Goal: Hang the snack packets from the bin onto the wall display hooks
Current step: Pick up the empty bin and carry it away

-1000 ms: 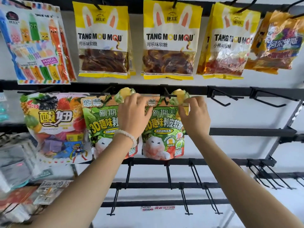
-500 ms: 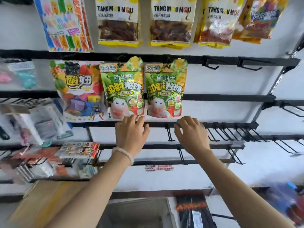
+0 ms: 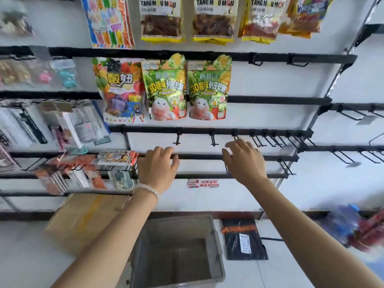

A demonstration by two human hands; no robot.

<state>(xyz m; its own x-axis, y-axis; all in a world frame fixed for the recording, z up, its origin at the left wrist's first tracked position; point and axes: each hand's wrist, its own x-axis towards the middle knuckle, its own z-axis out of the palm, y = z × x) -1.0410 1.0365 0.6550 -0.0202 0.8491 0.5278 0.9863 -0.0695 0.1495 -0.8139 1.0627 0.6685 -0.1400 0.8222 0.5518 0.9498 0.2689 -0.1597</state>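
Note:
Two green snack packets hang side by side on the wall display, the left one (image 3: 164, 88) and the right one (image 3: 208, 88), from hooks on a black rail (image 3: 270, 58). My left hand (image 3: 158, 168) and my right hand (image 3: 244, 161) hover below them, palms down, fingers loosely spread and holding nothing. Bare black hooks (image 3: 214, 140) stick out just above my hands. The grey bin (image 3: 216, 242) stands on the floor under my arms; I see no packet inside it.
Yellow candy bags (image 3: 161, 19) hang on the top row. A fruit-candy packet (image 3: 119, 90) hangs left of the green ones. Small packaged goods (image 3: 68, 123) fill the left racks. A cardboard box (image 3: 83, 219) and a black parcel (image 3: 243, 239) lie by the bin.
Both hands let go of the right green packet at its hook and dropped below the packets. My view tilted down, bringing the bin into sight.

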